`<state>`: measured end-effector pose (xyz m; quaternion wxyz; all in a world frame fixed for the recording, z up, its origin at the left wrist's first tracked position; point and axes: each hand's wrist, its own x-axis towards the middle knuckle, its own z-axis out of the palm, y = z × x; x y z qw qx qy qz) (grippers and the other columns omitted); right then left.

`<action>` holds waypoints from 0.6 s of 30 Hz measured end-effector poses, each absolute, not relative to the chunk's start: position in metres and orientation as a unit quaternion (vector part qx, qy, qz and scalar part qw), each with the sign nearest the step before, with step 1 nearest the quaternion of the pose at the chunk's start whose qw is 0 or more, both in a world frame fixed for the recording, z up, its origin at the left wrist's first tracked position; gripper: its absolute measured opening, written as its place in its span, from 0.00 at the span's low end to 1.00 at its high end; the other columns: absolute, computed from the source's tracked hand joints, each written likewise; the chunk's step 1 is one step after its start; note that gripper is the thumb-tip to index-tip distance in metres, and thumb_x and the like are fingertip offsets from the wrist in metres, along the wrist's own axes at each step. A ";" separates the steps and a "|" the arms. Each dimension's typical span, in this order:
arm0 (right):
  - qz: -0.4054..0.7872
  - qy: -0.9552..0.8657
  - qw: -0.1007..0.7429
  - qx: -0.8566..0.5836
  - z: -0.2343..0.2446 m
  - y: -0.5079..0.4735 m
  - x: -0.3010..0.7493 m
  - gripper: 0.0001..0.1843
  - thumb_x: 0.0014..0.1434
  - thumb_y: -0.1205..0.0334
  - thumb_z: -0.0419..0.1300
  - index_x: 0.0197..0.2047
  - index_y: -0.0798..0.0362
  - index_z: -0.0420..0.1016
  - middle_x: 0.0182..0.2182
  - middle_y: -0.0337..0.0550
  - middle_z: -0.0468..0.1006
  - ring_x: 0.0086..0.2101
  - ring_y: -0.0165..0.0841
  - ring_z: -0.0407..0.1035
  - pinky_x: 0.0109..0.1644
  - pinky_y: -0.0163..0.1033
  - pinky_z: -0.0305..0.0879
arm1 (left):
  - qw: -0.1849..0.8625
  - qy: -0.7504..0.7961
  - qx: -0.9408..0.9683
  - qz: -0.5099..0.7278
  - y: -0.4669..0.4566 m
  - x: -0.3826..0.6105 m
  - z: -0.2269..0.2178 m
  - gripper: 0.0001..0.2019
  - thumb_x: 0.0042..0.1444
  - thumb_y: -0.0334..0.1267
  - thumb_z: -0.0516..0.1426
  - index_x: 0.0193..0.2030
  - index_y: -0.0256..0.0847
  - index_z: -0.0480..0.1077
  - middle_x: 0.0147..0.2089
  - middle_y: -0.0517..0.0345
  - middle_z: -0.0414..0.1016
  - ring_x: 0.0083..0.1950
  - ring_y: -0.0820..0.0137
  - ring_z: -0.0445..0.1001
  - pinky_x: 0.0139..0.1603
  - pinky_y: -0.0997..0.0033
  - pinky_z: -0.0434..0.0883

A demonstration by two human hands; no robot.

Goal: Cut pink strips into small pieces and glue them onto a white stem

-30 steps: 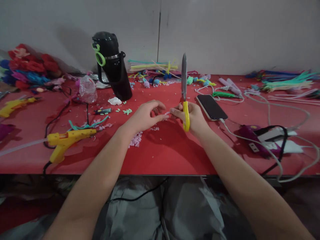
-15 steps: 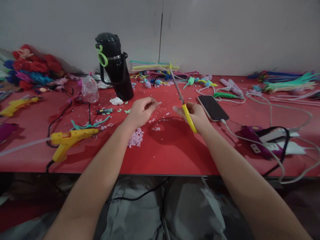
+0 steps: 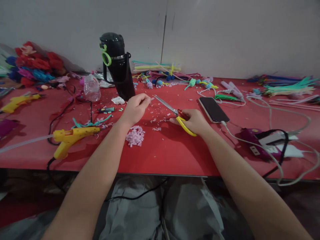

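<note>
Grey wall (image 3: 220, 36); red table (image 3: 172, 161), scattered with craft scraps. Markings: pale marks are borne by the purple device (image 3: 255, 143) at right, too small to be read. Left hand (image 3: 136, 108): held palm-down above the table, thumb and forefinger pinched on a small lilac piece (image 3: 152, 98), mostly hidden. Right hand (image 3: 196, 120): curled around the handles of one pair of scissors (image 3: 177, 112), yellow and red, blades slanted up and leftward, tips just beside the pinched piece. Lilac pile (image 3: 135, 136): one, of short cuttings, laid on the table below the left hand. Phone (image 3: 214, 109): one, cabled, near the right hand. Changes: scissors, pointed steeply upward half a second ago, are now tipped toward the left hand; the pile, partly covered then, is now more fully exposed.
</note>
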<state>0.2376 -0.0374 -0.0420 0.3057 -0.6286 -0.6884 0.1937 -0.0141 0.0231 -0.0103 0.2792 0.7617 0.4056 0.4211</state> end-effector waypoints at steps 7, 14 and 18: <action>0.188 -0.699 0.296 -0.623 -0.044 -0.037 0.240 0.35 0.44 0.29 0.67 0.21 0.51 0.58 0.20 0.33 0.52 0.24 0.27 0.47 0.27 0.37 0.42 | 0.298 0.414 0.750 0.420 0.025 -0.016 -0.011 0.13 0.61 0.43 0.54 0.27 0.40 0.67 0.22 0.61 0.60 0.26 0.73 0.59 0.30 0.70 0.61; 0.178 -0.702 0.279 -0.630 -0.044 -0.036 0.240 0.35 0.42 0.27 0.66 0.20 0.51 0.59 0.19 0.33 0.53 0.24 0.27 0.47 0.26 0.38 0.41 | 0.312 0.423 0.741 0.417 0.025 -0.015 -0.010 0.13 0.60 0.42 0.54 0.26 0.40 0.66 0.22 0.62 0.60 0.26 0.73 0.58 0.30 0.68 0.60; 0.177 -0.702 0.273 -0.634 -0.042 -0.036 0.239 0.36 0.42 0.27 0.65 0.20 0.51 0.59 0.19 0.34 0.53 0.24 0.27 0.47 0.27 0.38 0.42 | 0.323 0.419 0.735 0.424 0.027 -0.016 -0.012 0.13 0.61 0.41 0.54 0.27 0.40 0.66 0.23 0.62 0.60 0.26 0.73 0.58 0.30 0.68 0.59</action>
